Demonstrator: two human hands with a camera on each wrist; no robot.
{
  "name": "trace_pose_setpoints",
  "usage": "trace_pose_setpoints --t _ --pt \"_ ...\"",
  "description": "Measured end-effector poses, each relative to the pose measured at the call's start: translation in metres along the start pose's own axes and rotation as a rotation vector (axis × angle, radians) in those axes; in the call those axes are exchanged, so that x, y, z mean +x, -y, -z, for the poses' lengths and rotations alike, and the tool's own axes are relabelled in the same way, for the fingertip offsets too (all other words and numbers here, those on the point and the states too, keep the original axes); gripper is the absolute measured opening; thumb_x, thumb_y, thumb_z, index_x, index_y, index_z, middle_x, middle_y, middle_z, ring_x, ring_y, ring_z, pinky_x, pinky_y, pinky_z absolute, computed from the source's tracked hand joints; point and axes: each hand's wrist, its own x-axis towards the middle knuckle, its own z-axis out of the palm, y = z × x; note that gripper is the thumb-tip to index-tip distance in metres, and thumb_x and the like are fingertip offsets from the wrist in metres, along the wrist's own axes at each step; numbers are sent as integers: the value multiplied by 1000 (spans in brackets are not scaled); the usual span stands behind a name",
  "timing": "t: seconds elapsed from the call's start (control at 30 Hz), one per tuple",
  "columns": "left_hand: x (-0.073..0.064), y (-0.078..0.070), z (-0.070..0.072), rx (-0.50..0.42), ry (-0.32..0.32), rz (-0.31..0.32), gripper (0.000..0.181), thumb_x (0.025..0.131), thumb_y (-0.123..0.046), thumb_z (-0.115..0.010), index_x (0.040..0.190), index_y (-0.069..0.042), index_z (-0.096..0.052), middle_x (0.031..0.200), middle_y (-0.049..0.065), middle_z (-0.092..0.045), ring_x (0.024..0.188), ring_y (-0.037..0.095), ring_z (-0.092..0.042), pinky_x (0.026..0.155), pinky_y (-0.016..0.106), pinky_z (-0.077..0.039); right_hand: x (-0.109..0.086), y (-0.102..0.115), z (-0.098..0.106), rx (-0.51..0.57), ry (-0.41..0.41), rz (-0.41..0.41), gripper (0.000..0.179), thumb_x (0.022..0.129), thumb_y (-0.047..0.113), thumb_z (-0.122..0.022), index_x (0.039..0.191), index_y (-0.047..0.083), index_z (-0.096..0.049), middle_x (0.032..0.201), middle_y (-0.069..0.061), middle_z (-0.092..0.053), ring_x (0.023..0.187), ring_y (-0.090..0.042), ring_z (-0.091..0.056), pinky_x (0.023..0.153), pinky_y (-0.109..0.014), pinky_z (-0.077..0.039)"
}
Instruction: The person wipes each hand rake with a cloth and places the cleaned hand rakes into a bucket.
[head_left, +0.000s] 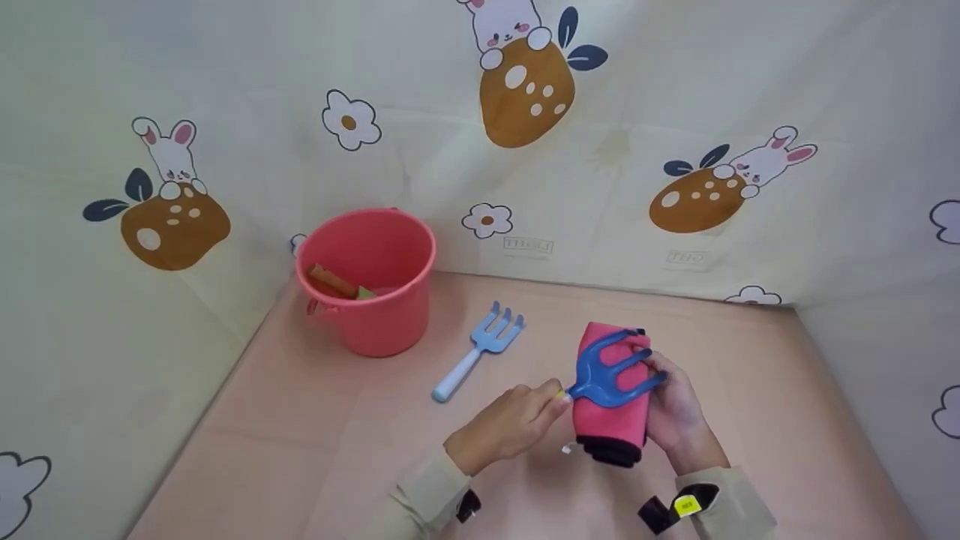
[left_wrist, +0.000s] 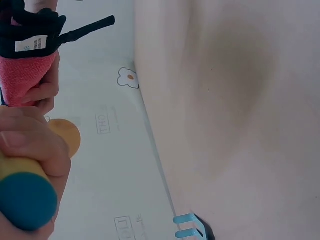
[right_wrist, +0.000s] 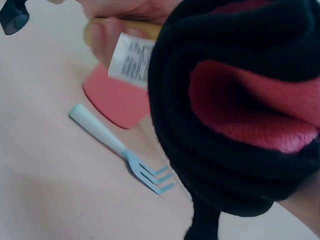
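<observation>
My left hand (head_left: 506, 421) grips the handle of a dark blue garden hand fork (head_left: 598, 384). In the left wrist view, the fork's yellow handle ends in a teal cap (left_wrist: 27, 201). The fork's three-pronged head lies across a rolled pink towel (head_left: 611, 424) with black edging, its tines reaching toward my right fingers. My right hand (head_left: 679, 409) holds the towel from its right side. In the right wrist view the roll's open end (right_wrist: 250, 110) faces the camera, and a white label (right_wrist: 131, 60) hangs from its edge.
A light blue hand fork (head_left: 478, 351) with a pale handle lies on the pinkish table cover (head_left: 300, 442). Behind it to the left stands a pink bucket (head_left: 386, 322) holding a tool with a brown handle (head_left: 332, 280). Printed fabric walls (head_left: 420, 150) enclose the back and sides.
</observation>
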Motion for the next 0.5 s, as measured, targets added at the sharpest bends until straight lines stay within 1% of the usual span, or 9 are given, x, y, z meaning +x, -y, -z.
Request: trace_pose_setpoints --t 0.17,0.23,0.27,0.33,0.37,0.43,0.5 --pt "-1 2 0 -46 24 31 37 101 -44 -25 90 -13 -42 60 -7 -30 48 4 -30 45 18 -23 -3 10 8 38 213 -49 44 104 29 -16 117 14 -55 114 1 -60 108 -10 -53 100 -26 -38" --pt "-1 3 -1 -51 29 35 37 101 -44 -25 90 -13 -43 61 -7 -30 49 4 -30 45 18 -24 -4 14 10 65 285 -50 44 104 29 -14 123 12 -50 120 -1 -57 112 -12 -52 103 -28 -36" --pt "-1 4 -1 -53 30 38 37 101 -44 -25 90 -13 -43 61 -7 -31 49 4 -31 45 18 -24 -5 16 11 71 307 -42 43 104 29 -13 125 12 -47 121 -2 -55 114 -13 -51 104 -29 -35" --pt "-1 5 -1 -59 36 53 37 101 -45 -25 91 -14 -43 62 -7 -31 50 4 -31 45 18 -25 -5 20 11 52 316 -16 38 104 28 -13 128 13 -38 123 -2 -51 115 -14 -49 104 -30 -35" --pt "-2 6 -1 -64 40 64 36 101 -45 -26 91 -14 -43 62 -7 -32 50 4 -32 45 18 -25 -6 22 10 22 298 0 35 104 28 -13 130 15 -33 124 -2 -49 116 -14 -48 104 -30 -35" --pt "-3 7 -2 -63 44 82 37 101 -46 -25 91 -14 -43 62 -7 -32 50 5 -32 45 18 -26 -7 25 8 -70 233 32 31 104 26 -15 132 19 -24 130 1 -41 118 -12 -45 103 -29 -35" --pt "-4 8 -3 -66 46 99 36 100 -46 -26 91 -15 -42 62 -7 -33 49 5 -32 45 18 -26 -8 27 4 -192 147 58 31 104 25 -16 134 22 -17 135 3 -32 121 -9 -42 102 -28 -35"
